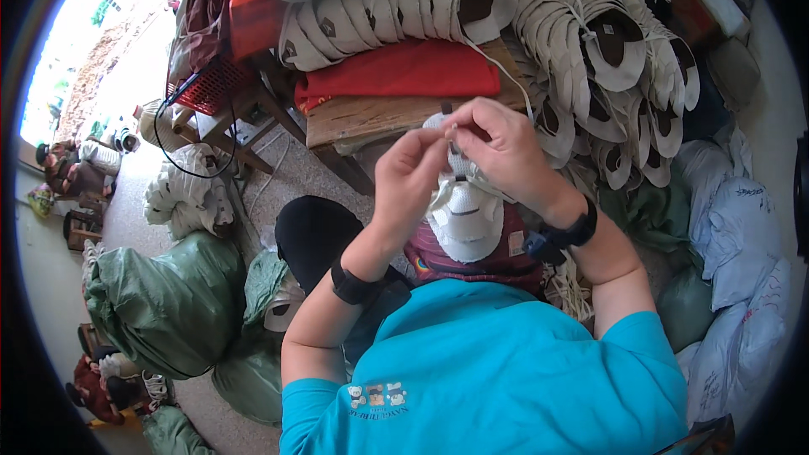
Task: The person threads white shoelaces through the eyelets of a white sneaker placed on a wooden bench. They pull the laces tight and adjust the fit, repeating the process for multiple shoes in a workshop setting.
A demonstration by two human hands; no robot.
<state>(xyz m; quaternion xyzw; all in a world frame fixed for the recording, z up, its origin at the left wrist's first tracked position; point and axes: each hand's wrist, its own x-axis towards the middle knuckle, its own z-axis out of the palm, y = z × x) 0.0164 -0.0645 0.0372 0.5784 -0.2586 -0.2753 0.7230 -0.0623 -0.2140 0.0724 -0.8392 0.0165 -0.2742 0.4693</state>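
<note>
A white shoe upper [465, 223] with a knitted tongue rests on maroon cloth over my lap, its toe toward me. Above it, my left hand [411, 175] and my right hand [503, 150] come together, fingertips nearly touching. Both are closed in a pinch on a thin whitish shoelace, only a tiny tip of which shows between the fingers. A looped strand of the lace [440, 194] hangs below my left fingers, against the upper. My hands hide part of the upper's far end. Dark bands circle both wrists.
Ahead stands a wooden bench [371, 122] with folded red cloth [400, 74] and nested rows of cream shoe uppers [379, 21]. More uppers [611, 42] hang in bundles at right. Green sacks [168, 303] lie at left, white sacks [737, 236] at right. Other people sit far left.
</note>
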